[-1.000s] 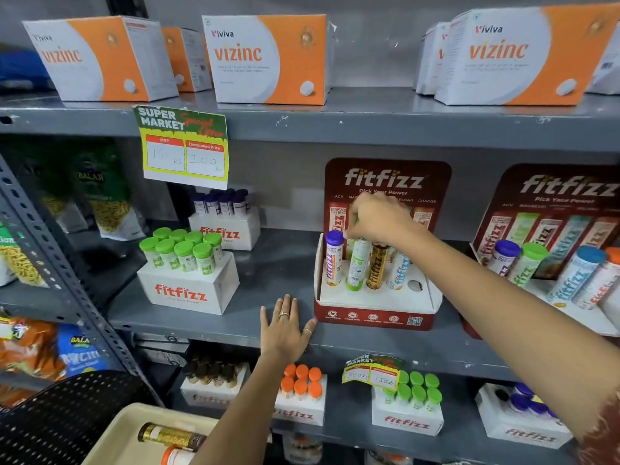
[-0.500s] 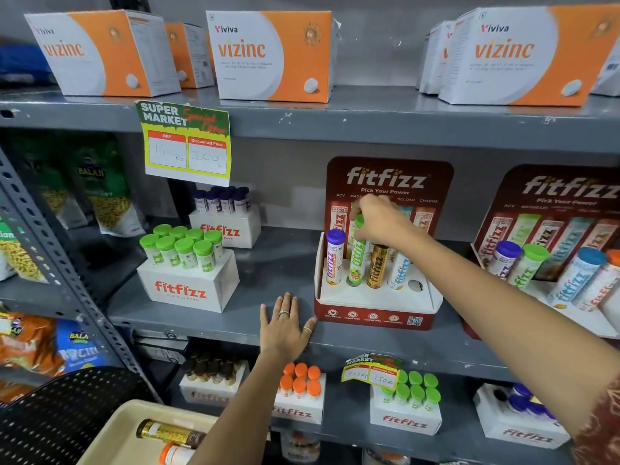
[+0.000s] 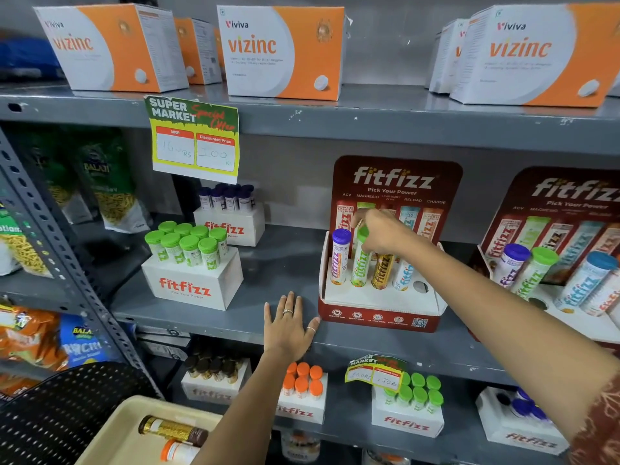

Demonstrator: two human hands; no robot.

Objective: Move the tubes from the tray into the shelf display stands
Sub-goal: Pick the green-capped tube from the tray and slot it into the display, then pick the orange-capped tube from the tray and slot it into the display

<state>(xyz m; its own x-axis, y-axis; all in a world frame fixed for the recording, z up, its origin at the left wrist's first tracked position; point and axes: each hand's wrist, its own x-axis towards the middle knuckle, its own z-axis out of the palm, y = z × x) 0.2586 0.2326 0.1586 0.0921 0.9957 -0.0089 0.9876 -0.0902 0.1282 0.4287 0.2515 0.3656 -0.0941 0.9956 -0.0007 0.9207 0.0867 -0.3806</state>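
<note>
The right hand (image 3: 382,231) pinches the cap of the green-capped tube (image 3: 360,260) standing in the red display stand (image 3: 375,315) beside three others, one hole is free, the left hand (image 3: 288,327) lies flat and empty at the shelf's front edge, and two tubes wait in the tray (image 3: 110,434).

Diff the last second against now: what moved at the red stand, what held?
The right hand has slid left along the tube tops and now pinches the green-capped tube, whose cap has come into view; the tube stands in its slot in the red stand. The left hand stayed flat on the shelf edge. The two tubes in the tray are unmoved.
</note>
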